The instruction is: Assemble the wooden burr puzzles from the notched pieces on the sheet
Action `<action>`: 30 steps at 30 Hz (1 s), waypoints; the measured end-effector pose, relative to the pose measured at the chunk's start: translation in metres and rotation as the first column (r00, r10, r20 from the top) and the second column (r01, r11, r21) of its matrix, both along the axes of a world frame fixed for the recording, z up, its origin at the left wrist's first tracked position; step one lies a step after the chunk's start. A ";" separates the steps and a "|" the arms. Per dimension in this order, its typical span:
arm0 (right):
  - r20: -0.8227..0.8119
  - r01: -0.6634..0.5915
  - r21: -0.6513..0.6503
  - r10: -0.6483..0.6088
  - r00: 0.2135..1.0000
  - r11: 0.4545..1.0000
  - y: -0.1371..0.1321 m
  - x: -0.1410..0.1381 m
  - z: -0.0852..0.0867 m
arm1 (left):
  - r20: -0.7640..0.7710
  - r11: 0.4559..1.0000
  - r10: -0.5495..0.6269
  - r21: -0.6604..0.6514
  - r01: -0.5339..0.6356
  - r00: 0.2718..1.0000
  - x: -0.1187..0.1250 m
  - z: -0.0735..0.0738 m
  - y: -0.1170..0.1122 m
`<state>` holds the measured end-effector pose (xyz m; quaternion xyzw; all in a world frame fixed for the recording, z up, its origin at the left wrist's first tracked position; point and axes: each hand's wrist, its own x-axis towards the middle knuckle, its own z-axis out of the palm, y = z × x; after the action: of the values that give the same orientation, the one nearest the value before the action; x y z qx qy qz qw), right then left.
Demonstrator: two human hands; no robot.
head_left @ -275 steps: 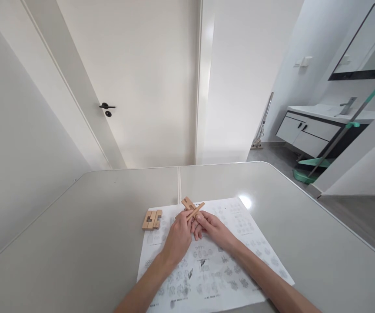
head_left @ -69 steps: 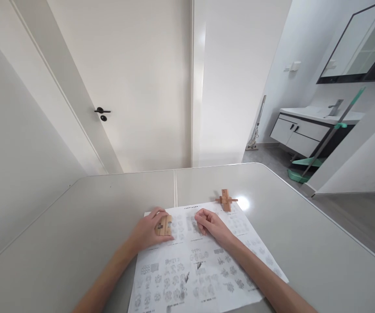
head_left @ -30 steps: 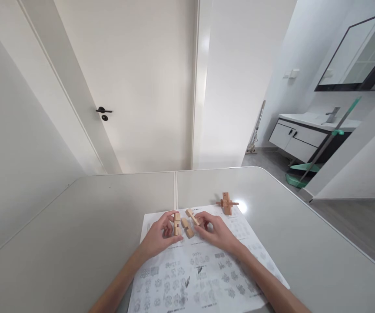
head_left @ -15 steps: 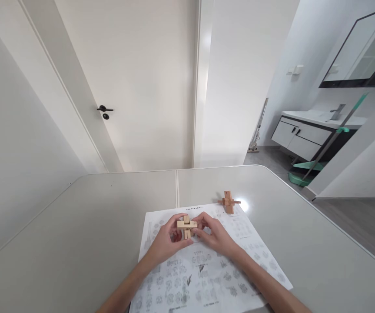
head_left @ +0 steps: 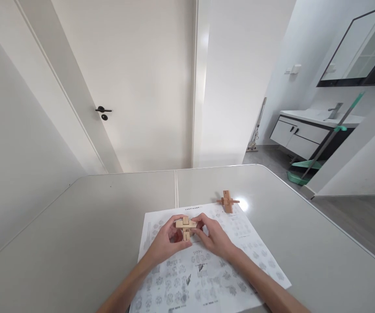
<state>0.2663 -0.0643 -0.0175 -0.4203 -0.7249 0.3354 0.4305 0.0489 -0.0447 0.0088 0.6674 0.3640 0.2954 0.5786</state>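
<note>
Two pale wooden puzzle bars (head_left: 185, 226) are crossed into a small plus shape just above a printed instruction sheet (head_left: 207, 269). My left hand (head_left: 164, 241) pinches the crossed bars from the left with curled fingers. From the right, my right hand (head_left: 214, 234) grips the same pair, fingertips closed on the horizontal bar. Farther back on the grey table (head_left: 76, 234), a finished darker wooden cross puzzle (head_left: 227, 201) stands alone at the sheet's far right corner.
A seam runs down the middle of the table toward the sheet. Behind the table are a white door with a black handle (head_left: 102, 111) and, at right, a vanity cabinet (head_left: 304, 130), a mirror and a green mop (head_left: 324, 143).
The loose bars that my hands were sliding together on the sheet a second ago are now crossed and held between both hands. Earlier, the finished cross was set down at the far right.
</note>
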 end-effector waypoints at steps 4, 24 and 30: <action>-0.042 -0.034 -0.048 0.032 0.999 0.998 0.000 0.002 0.005 | -0.003 1.000 0.025 0.004 -0.025 1.000 0.001 -0.001 -0.001; -0.124 -0.048 -0.094 0.036 0.992 0.994 0.000 -0.002 -0.002 | -0.092 0.996 -0.003 0.090 0.011 0.996 0.001 0.001 -0.004; -0.135 -0.029 -0.113 0.014 0.991 0.993 -0.001 -0.005 -0.001 | -0.092 0.995 0.020 0.098 -0.011 0.996 0.002 0.002 -0.005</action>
<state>0.2614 -0.0651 -0.0183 -0.4132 -0.6784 0.4085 0.4496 0.0504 -0.0498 0.0111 0.7050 0.3808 0.2859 0.5255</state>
